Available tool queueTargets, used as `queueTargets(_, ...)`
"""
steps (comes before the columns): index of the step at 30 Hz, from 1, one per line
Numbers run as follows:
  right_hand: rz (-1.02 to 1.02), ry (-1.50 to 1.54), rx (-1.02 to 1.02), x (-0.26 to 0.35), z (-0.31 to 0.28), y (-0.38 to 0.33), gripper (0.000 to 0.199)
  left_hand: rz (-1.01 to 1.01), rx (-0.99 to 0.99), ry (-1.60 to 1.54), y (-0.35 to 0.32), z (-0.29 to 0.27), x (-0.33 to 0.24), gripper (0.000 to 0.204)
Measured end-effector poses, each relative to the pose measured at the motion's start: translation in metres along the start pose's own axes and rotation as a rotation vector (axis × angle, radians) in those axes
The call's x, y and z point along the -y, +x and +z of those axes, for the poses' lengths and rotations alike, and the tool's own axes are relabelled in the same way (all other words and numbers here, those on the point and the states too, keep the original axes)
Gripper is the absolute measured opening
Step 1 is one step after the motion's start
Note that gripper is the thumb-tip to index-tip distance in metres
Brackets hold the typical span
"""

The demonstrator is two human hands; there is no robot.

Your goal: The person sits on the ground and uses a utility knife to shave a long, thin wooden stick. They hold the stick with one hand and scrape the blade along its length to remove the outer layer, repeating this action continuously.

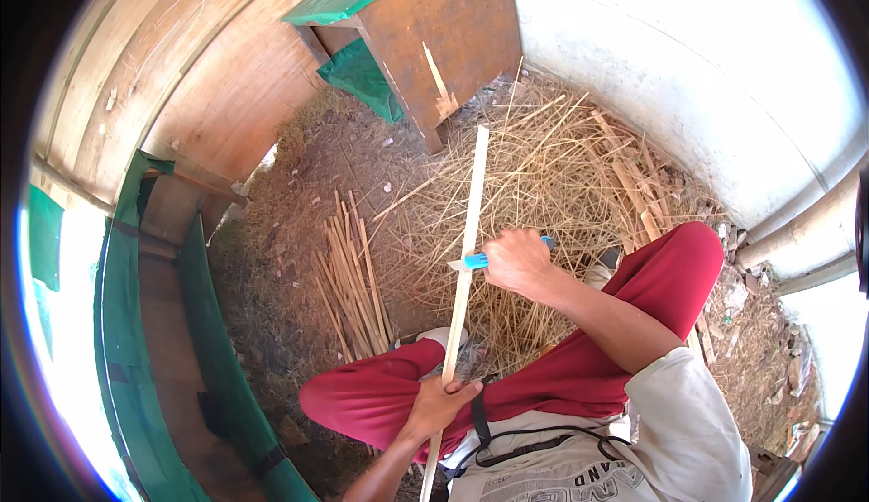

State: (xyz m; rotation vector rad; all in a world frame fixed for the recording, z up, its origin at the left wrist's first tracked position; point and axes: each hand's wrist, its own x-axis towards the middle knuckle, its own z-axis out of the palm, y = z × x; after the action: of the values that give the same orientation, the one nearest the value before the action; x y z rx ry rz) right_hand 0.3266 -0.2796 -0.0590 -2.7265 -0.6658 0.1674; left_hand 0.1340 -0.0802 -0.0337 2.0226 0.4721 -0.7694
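Observation:
A long pale strip of split bamboo or wood (472, 203) runs from my lap up and away, slightly tilted to the right. My left hand (441, 405) is closed around its lower part, over my crossed legs. Higher up, my right hand (518, 259) grips a blue-handled utility knife (476, 260). Its blade lies across the strip, pointing left and touching or nearly touching it. The strip's near end passes out at the lower edge.
A bundle of cut strips (351, 276) lies on the dirt at left. Thin shavings (543, 167) heap up ahead, with broader slats (631, 181) at right. A brown wooden cabinet (444, 40) with a green top stands beyond. Green-edged furniture (172, 321) stands left; a white wall (679, 67) curves along the right.

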Motion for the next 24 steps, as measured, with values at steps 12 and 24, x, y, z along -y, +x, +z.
queueTargets(12,0.343,-0.041,0.072,-0.085,0.039,0.042,0.015,-0.056,0.217,-0.118,-0.06,0.012,0.047,0.042)
queueTargets(24,0.555,0.955,0.265,-0.077,0.053,0.067,0.025,-0.291,0.126,-0.633,-0.057,-0.028,0.042,0.045)
